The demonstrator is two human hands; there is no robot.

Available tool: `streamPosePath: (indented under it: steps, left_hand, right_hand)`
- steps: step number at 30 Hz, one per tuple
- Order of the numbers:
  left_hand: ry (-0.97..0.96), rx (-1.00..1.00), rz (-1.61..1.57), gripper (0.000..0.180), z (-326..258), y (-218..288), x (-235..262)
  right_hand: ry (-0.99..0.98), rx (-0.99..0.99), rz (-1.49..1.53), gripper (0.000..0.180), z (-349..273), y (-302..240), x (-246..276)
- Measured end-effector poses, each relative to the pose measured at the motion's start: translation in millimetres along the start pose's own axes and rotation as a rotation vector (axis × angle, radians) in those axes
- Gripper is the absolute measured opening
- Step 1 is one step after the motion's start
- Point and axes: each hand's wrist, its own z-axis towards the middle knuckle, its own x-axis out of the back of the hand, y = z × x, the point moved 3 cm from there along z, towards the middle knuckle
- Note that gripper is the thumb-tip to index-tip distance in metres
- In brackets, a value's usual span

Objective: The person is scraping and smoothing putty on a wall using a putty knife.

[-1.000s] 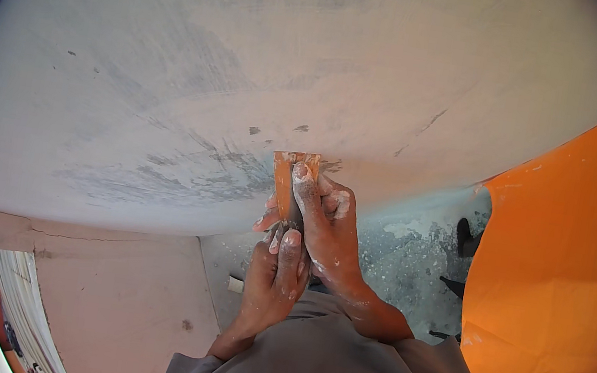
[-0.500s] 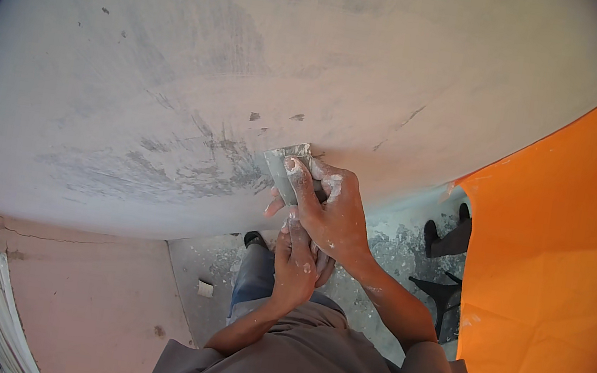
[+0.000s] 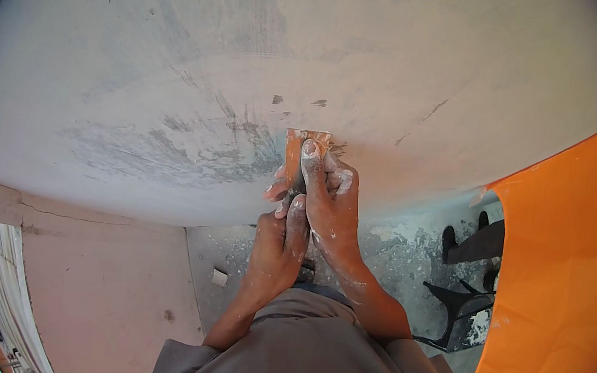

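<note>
An orange scraper blade [image 3: 296, 152] is pressed flat against the grey-white plastered wall [image 3: 252, 81], beside a patch of dark scrape marks. My right hand [image 3: 330, 202], dusted with white plaster, grips the scraper with its index finger laid along the blade. My left hand [image 3: 279, 241] sits just below and holds the lower part of the handle. Both forearms rise from my grey shirt at the lower edge.
An orange wall [image 3: 567, 285] stands at the right. Below, a plaster-spattered floor [image 3: 396, 254] holds a dark metal stand [image 3: 462, 301]. A pinkish wall section [image 3: 95, 272] with a crack lies at lower left. Small chips mark the plaster above the blade.
The view has shifted, and both hands with the scraper have slid along the wall. The orange blade, covered by my fingers half a second ago, shows again above my right index finger.
</note>
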Motion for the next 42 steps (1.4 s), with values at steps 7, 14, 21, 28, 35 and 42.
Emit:
streamPosePath:
  steps: [7, 14, 21, 28, 35, 42]
  left_hand:
    - [0.034, -0.098, 0.427, 0.037, -1.3, 31.6, 13.8]
    - [0.032, -0.16, 0.812, 0.035, -0.2, 72.9, 17.6]
    - [0.044, -0.142, 0.567, 0.04, 2.6, 40.6, 20.2]
    - [-0.015, 0.076, -0.034, 0.037, -1.7, -0.8, -0.8]
    - [0.084, 0.161, -0.425, 0.03, -3.0, -21.4, -26.8]
    - [0.052, 0.096, -0.465, 0.025, -1.2, -54.7, -49.8]
  right_hand:
    - [0.04, -0.011, 0.175, 0.043, -2.5, 8.8, -15.8]
    - [0.011, 0.009, 0.477, 0.046, -0.9, 20.4, -24.7]
    - [0.05, 0.024, 0.321, 0.046, -1.6, 13.2, -19.8]
    - [0.039, -0.046, 0.129, 0.041, -3.6, -2.0, -10.0]
    - [0.02, -0.08, -0.186, 0.038, -3.4, -7.7, 5.7]
    - [0.052, 0.072, -0.425, 0.028, 1.4, -18.4, 14.4]
